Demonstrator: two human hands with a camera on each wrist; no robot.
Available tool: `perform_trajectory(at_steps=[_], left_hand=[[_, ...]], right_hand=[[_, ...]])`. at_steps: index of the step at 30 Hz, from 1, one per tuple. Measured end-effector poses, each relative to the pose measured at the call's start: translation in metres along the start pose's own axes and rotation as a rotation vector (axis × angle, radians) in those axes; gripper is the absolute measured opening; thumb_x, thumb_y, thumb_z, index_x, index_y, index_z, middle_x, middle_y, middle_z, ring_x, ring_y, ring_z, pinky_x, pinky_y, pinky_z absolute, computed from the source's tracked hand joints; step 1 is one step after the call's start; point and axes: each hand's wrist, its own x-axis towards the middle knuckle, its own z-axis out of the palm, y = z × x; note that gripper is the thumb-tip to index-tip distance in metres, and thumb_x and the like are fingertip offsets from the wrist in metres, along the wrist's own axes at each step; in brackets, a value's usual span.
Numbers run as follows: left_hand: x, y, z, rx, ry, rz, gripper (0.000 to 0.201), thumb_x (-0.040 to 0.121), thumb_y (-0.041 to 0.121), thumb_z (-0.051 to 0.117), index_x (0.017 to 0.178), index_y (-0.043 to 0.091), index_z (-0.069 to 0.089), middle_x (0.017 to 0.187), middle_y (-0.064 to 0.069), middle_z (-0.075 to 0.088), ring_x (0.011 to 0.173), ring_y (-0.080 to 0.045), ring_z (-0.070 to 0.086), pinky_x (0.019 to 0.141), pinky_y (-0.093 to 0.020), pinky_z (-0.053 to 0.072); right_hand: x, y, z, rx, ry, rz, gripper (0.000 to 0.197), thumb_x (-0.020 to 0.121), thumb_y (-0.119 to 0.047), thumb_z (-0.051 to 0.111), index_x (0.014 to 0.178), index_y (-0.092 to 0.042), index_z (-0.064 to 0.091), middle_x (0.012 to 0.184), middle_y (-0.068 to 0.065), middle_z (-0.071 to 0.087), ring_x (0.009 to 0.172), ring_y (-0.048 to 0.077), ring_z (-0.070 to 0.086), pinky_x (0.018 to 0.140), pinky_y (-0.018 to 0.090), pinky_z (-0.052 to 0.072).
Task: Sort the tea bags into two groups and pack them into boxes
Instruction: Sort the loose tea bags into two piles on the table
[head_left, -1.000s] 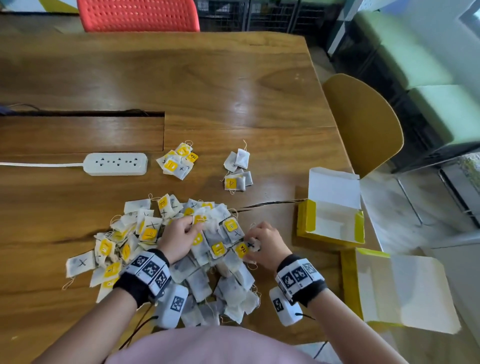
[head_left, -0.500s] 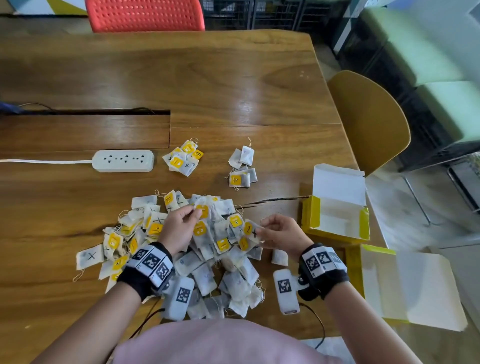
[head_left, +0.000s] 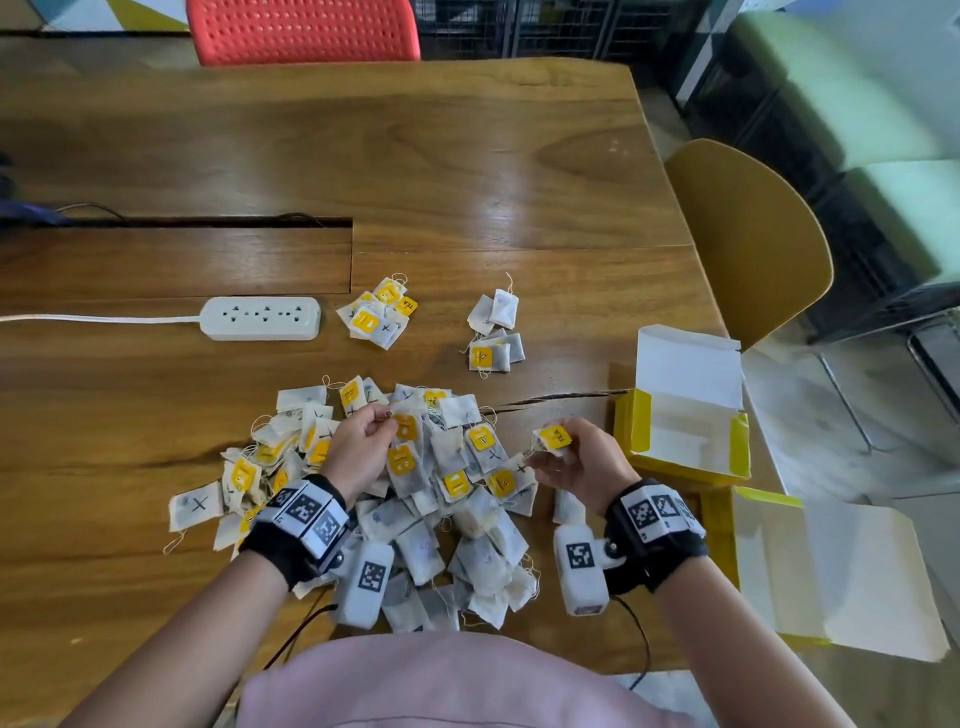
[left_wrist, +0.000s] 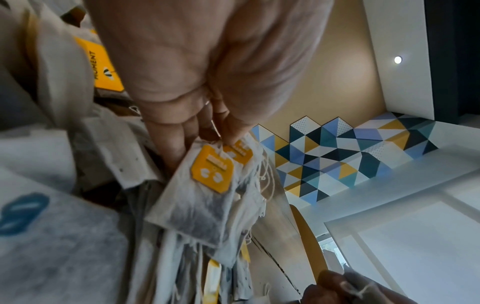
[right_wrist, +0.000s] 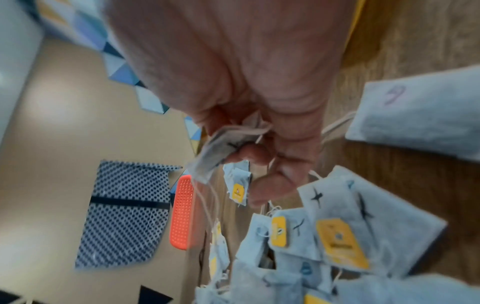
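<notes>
A big heap of tea bags lies on the wooden table in front of me, some marked with a black X, some with a blue mark. My left hand pinches two hanging tea bags by their yellow tags over the heap's far side. My right hand is raised just right of the heap and pinches one X-marked tea bag with a yellow tag. Two small sorted groups lie farther back: an X-marked group and another group. Two open yellow boxes stand at the right.
A white power strip with its cable lies left of the sorted groups. A cable slot runs across the table's left half. A yellow chair stands at the table's right edge and a red chair at the far side.
My right hand has lifted a tea bag out of the heap and drawn it to the right. My left hand has raised its pinched bags off the heap's far side.
</notes>
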Motion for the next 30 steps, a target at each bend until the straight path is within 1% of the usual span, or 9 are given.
perform_trajectory(at_steps=[6,10,13,16,19,21,24,27,30], left_hand=[[-0.005,0.006,-0.003,-0.362,-0.085,-0.199,0.02,0.105,0.021,0.034,0.104,0.014,0.053,0.104,-0.014,0.066,0.076,-0.027,0.065,0.05,-0.031,0.053],[-0.008,0.015,-0.009,-0.652,-0.13,-0.275,0.035,0.105,0.021,0.028,0.114,-0.001,0.053,0.1,-0.024,0.068,0.079,-0.036,0.07,0.058,-0.043,0.06],[-0.008,0.02,-0.013,-0.709,-0.105,-0.321,0.033,0.1,0.023,0.033,0.096,0.0,0.056,0.087,-0.021,0.066,0.072,-0.035,0.068,0.063,-0.046,0.058],[-0.006,0.023,-0.013,-0.684,-0.063,-0.348,0.026,0.095,0.03,0.041,0.074,0.015,0.045,0.059,-0.002,0.047,0.058,-0.018,0.05,0.062,-0.043,0.057],[-0.005,0.022,-0.007,-0.233,-0.089,-0.233,0.029,0.088,0.04,0.061,0.072,0.021,0.046,0.066,0.002,0.039,0.06,-0.014,0.044,0.055,-0.028,0.046],[-0.009,0.021,0.002,0.203,-0.021,0.03,0.027,0.083,0.036,0.07,0.075,0.021,0.049,0.081,0.004,0.055,0.076,-0.015,0.054,0.068,-0.027,0.042],[-0.014,0.024,0.015,0.534,0.031,0.425,0.021,0.081,0.034,0.074,0.096,0.026,0.061,0.105,0.005,0.062,0.097,-0.017,0.058,0.078,-0.027,0.044],[-0.014,0.032,0.028,0.902,-0.042,0.427,0.051,0.08,0.044,0.072,0.126,0.029,0.058,0.126,0.002,0.059,0.113,-0.02,0.056,0.086,-0.032,0.047],[-0.012,0.039,0.033,1.042,-0.041,0.358,0.056,0.078,0.05,0.072,0.128,0.03,0.056,0.117,0.001,0.066,0.107,-0.022,0.06,0.078,-0.031,0.05]], right_hand=[[0.001,-0.006,0.004,0.021,-0.131,0.038,0.04,0.098,-0.023,0.033,0.104,0.007,0.059,0.074,0.015,0.068,0.06,0.022,0.065,0.048,0.024,0.05],[0.003,-0.004,0.005,-0.074,-0.122,-0.042,0.019,0.097,-0.014,0.044,0.101,0.0,0.057,0.086,0.017,0.064,0.065,0.02,0.063,0.049,0.024,0.05],[0.005,0.002,0.002,-0.168,-0.115,-0.08,0.007,0.096,-0.009,0.051,0.091,-0.01,0.055,0.083,0.011,0.059,0.069,0.019,0.059,0.053,0.025,0.052],[0.004,0.006,0.0,-0.231,-0.115,-0.091,0.012,0.096,-0.005,0.047,0.094,-0.011,0.056,0.08,0.008,0.059,0.07,0.018,0.056,0.054,0.026,0.051],[0.005,0.009,-0.003,-0.259,-0.092,-0.098,0.015,0.096,-0.004,0.045,0.096,-0.012,0.057,0.081,0.007,0.061,0.072,0.018,0.056,0.056,0.027,0.05],[0.005,0.01,-0.005,-0.296,-0.07,-0.102,0.015,0.096,-0.003,0.045,0.096,-0.013,0.058,0.081,0.005,0.062,0.071,0.016,0.058,0.06,0.028,0.049],[0.007,0.014,-0.008,-0.37,-0.008,-0.12,0.016,0.095,-0.002,0.045,0.096,-0.011,0.057,0.082,0.006,0.062,0.068,0.015,0.058,0.058,0.026,0.047],[0.009,0.02,-0.012,-0.462,0.042,-0.143,0.014,0.094,0.0,0.046,0.096,-0.008,0.057,0.083,0.01,0.061,0.065,0.017,0.059,0.051,0.026,0.043],[0.01,0.027,-0.017,-0.506,0.069,-0.132,0.013,0.094,-0.001,0.046,0.097,-0.005,0.058,0.084,0.011,0.063,0.063,0.017,0.061,0.049,0.026,0.043]])
